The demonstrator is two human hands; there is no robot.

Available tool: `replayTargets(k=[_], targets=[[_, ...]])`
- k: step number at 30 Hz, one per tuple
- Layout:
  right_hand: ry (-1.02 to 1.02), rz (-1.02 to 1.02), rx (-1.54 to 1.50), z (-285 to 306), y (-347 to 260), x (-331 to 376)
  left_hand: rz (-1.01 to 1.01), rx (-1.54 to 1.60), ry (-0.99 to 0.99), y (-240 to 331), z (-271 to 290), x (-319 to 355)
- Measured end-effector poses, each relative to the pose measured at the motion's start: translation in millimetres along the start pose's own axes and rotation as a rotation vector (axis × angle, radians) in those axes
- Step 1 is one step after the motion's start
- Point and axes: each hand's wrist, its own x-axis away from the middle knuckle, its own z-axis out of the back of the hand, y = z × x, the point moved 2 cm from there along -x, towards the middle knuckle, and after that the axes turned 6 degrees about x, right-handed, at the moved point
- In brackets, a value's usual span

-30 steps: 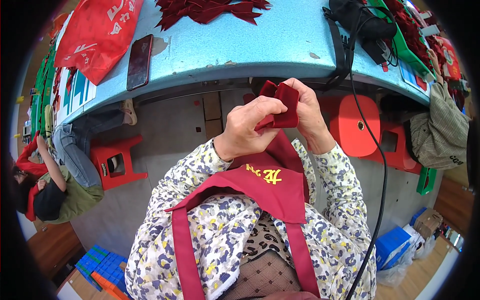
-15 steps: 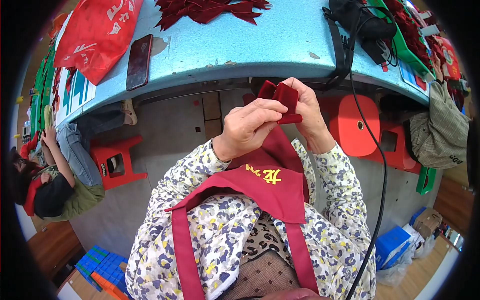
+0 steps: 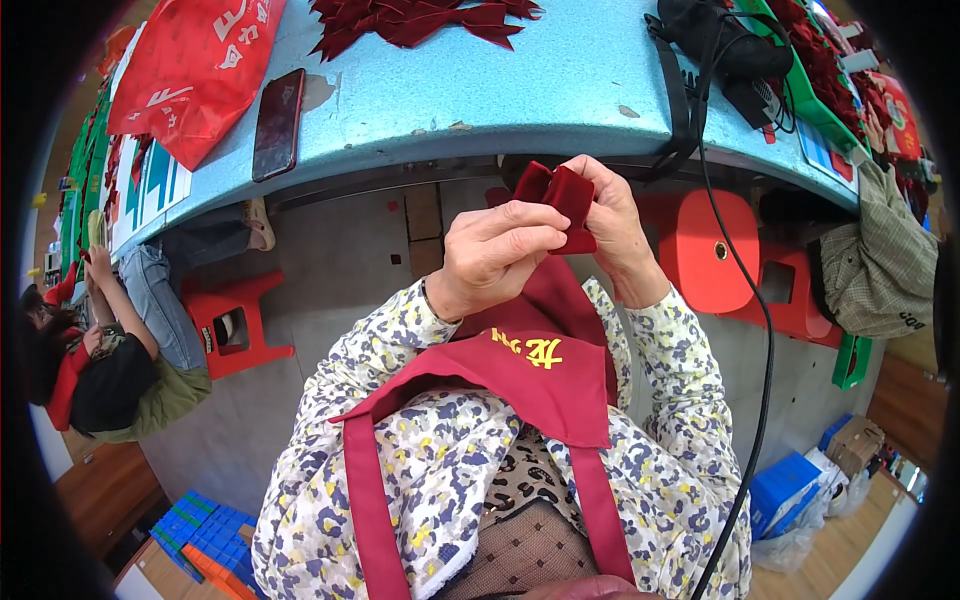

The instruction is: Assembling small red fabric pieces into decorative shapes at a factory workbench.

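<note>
A dark red velvet ribbon (image 3: pixel 569 197), folded into loops, is held up between both hands just off the table's near edge. The fingertips of my left hand (image 3: pixel 497 251) pinch its lower left part. From the other side, my right hand (image 3: pixel 618 226) grips the loops with thumb and fingers. Part of the ribbon is hidden behind the fingers. On the blue table (image 3: pixel 480 95), at the far middle, lies a pile of dark red velvet bows (image 3: pixel 415 22).
A phone (image 3: pixel 278 125) and a red plastic bag (image 3: pixel 197 75) lie on the table's left. Black straps and a cable (image 3: pixel 735 250) hang at the right. Red stools (image 3: pixel 708 252) stand below the table. A seated person (image 3: pixel 130 370) works at left; another's sleeve (image 3: pixel 875 250) shows at right.
My left fingers have shifted slightly on the ribbon, and its lower end, rolled outward before, now sits closer against the loops. The person at left has moved a little.
</note>
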Motion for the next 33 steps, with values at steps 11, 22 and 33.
replayTargets(k=[11, 22, 33], targets=[[-0.001, 0.002, -0.054, 2.3, 2.1, -1.6, -0.105, -0.092, 0.078, -0.6, 0.5, -4.2], [-0.02, -0.02, -0.109, 0.6, 0.9, -2.1, 0.002, 0.158, 0.106, -9.4, 5.3, -1.7], [-0.054, -0.074, -0.07, 8.6, 0.1, -2.0, 0.348, 0.567, 0.256, -9.7, -2.7, 4.4]])
